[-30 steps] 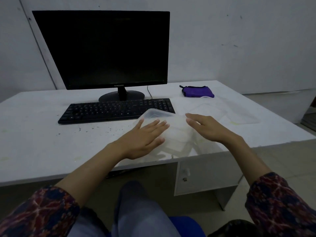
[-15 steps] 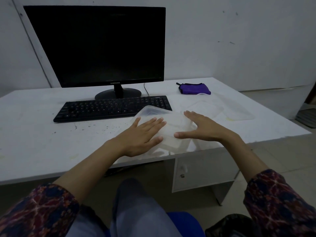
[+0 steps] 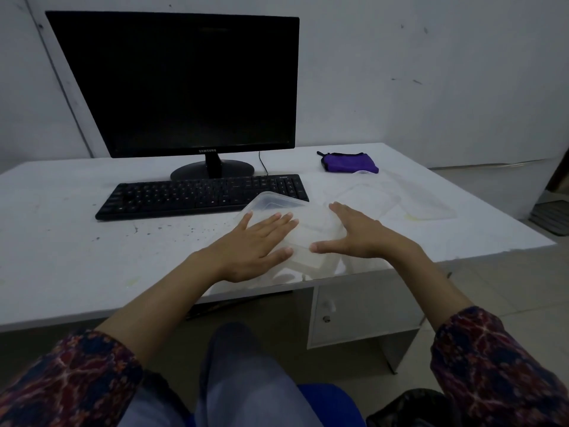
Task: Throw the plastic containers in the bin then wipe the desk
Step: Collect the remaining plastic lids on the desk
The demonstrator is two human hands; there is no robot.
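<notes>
White and speckled with dark crumbs, the desk [image 3: 61, 257] stands against a pale wall and carries a monitor [image 3: 178, 84], a keyboard [image 3: 184, 195] and a purple pouch [image 3: 349, 162]. Near the front edge lies a clear container [image 3: 311, 223], upturned, its far corner touching the keyboard's right end. The left hand [image 3: 255, 245] lies flat on its left side, fingers straight and together, thumb out toward the middle. The right hand [image 3: 357, 232] rests on its right side, fingers spread and nearly straight, thumb pointing at the left thumb, the tips apart. More clear containers [image 3: 409, 195] lie further right, beside the pouch.
</notes>
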